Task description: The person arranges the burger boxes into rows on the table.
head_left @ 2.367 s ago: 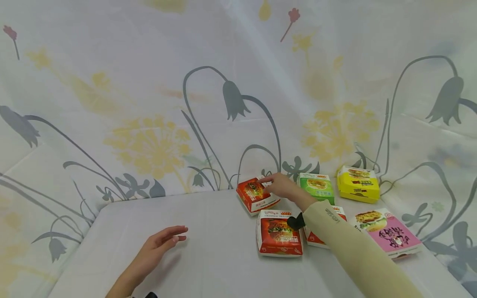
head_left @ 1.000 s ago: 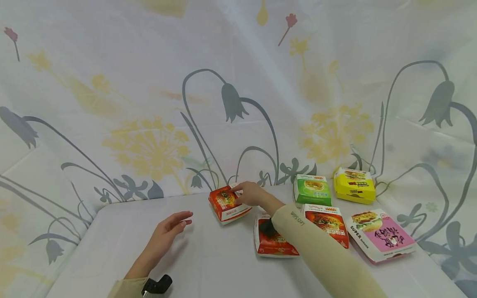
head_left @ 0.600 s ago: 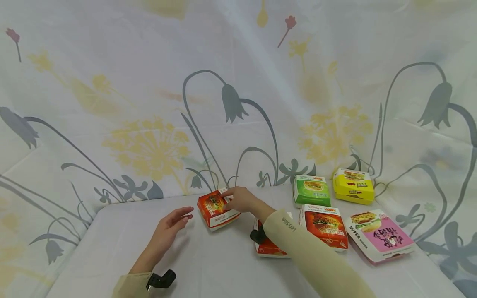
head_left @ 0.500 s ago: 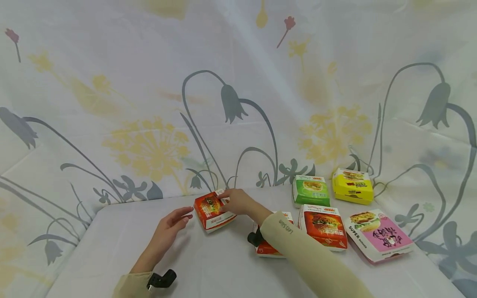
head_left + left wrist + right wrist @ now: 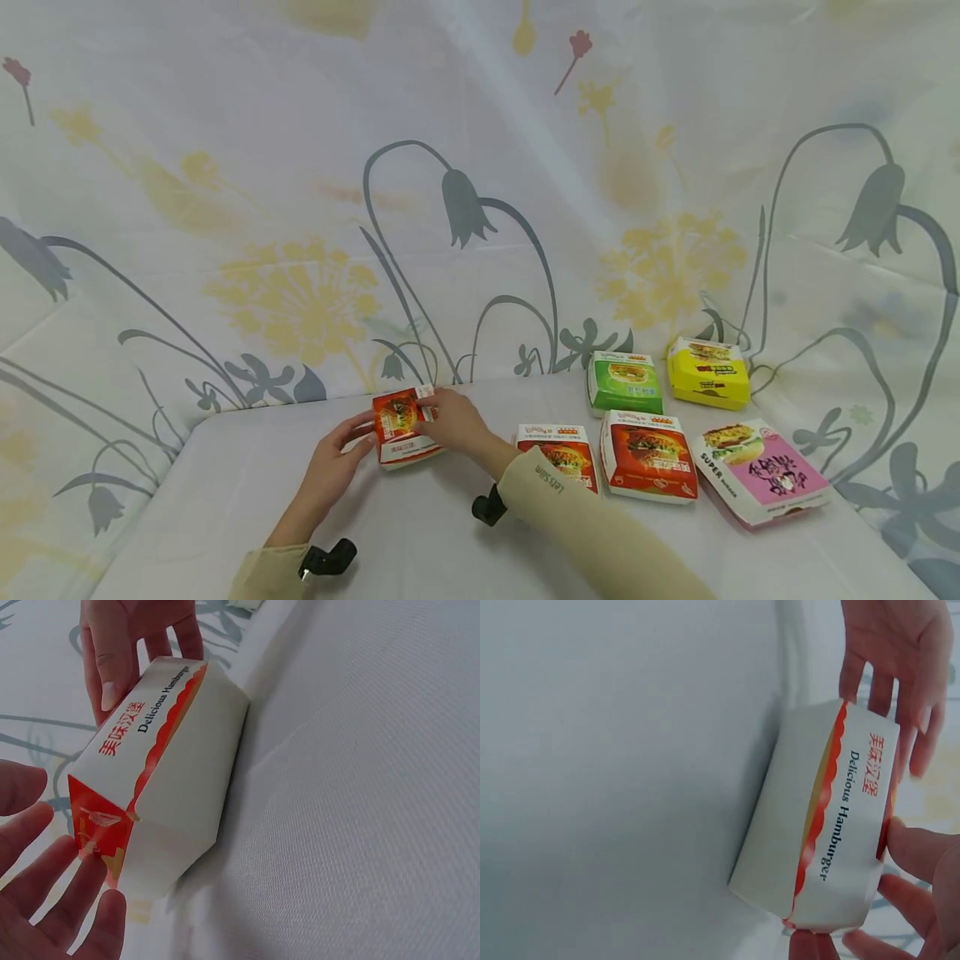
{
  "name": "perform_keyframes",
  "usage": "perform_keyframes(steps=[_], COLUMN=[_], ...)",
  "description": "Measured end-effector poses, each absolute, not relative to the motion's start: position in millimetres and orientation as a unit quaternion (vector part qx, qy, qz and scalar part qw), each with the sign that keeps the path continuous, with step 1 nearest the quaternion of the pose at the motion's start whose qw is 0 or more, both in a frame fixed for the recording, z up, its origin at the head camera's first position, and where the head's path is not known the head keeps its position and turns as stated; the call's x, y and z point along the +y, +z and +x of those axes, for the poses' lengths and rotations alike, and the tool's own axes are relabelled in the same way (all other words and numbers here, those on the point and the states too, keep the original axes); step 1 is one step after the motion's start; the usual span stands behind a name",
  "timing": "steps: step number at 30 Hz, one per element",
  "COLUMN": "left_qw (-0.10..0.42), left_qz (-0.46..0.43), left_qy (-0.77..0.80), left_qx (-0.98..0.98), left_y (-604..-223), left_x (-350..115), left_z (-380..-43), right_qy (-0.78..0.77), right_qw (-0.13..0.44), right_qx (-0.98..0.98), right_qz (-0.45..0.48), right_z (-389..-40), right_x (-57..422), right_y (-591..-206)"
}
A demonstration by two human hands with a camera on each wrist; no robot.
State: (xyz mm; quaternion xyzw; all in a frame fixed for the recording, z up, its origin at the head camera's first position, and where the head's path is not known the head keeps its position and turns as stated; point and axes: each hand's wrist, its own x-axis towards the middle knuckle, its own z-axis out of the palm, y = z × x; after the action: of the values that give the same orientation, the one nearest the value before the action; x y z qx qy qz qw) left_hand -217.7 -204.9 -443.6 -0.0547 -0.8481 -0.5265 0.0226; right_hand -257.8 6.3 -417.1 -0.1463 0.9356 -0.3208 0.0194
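A red-and-white hamburger box [image 5: 401,427] is at the back of the table, left of centre, between my two hands. My right hand [image 5: 459,427] grips its right end. In the right wrist view, the thumb presses the top edge of the hamburger box [image 5: 817,825] and other fingers hold the end. My left hand [image 5: 327,475] has its fingers extended at the box's left end. From the left wrist view, the fingertips of my left hand [image 5: 56,907] meet the red end flap of the hamburger box [image 5: 180,765].
To the right sit two more red burger boxes, one [image 5: 558,450] partly behind my right sleeve [image 5: 592,525], the other [image 5: 651,458] beside it. Behind are a green box [image 5: 625,385] and a yellow box [image 5: 708,375]; a pink-and-white box [image 5: 765,475] lies far right. A flowered cloth [image 5: 300,167] hangs behind.
My right hand has carried the hamburger box left from beside the other boxes, turning it slightly. It now meets the fingers of my left hand, which has stayed nearly still.
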Motion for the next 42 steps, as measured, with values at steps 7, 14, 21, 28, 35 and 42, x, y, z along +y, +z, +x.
perform_keyframes(steps=[7, 14, 21, 28, 35, 42], left_qw=[0.028, 0.052, 0.098, 0.126, 0.101, 0.078], left_qz=[-0.020, -0.001, 0.002, -0.006, -0.007, -0.009], left_qy=[-0.512, -0.518, -0.504, -0.486, -0.511, -0.525], left_qx=[-0.858, -0.854, -0.858, -0.865, -0.854, -0.847], left_y=[-444.2, -450.1, -452.6, -452.4, -463.4, -462.1], left_x=[-206.9, -204.8, -201.3, -199.6, -213.0, -216.1], left_z=[-221.2, -224.7, -229.8, -237.0, -247.6, -248.8], right_qy=[-0.372, -0.455, -0.536, -0.557, -0.556, -0.597], right_qw=[-0.017, -0.027, -0.022, -0.018, -0.048, -0.048], right_qx=[0.916, 0.883, 0.840, 0.826, 0.823, 0.798], right_qz=[-0.151, -0.113, -0.074, -0.084, -0.101, -0.069], right_z=[-251.6, -245.6, -235.5, -223.9, -223.2, -229.5], right_x=[-4.4, -12.2, -22.4, -26.6, -23.6, -17.5], right_y=[-423.9, -433.1, -437.1, -440.9, -448.4, -453.6])
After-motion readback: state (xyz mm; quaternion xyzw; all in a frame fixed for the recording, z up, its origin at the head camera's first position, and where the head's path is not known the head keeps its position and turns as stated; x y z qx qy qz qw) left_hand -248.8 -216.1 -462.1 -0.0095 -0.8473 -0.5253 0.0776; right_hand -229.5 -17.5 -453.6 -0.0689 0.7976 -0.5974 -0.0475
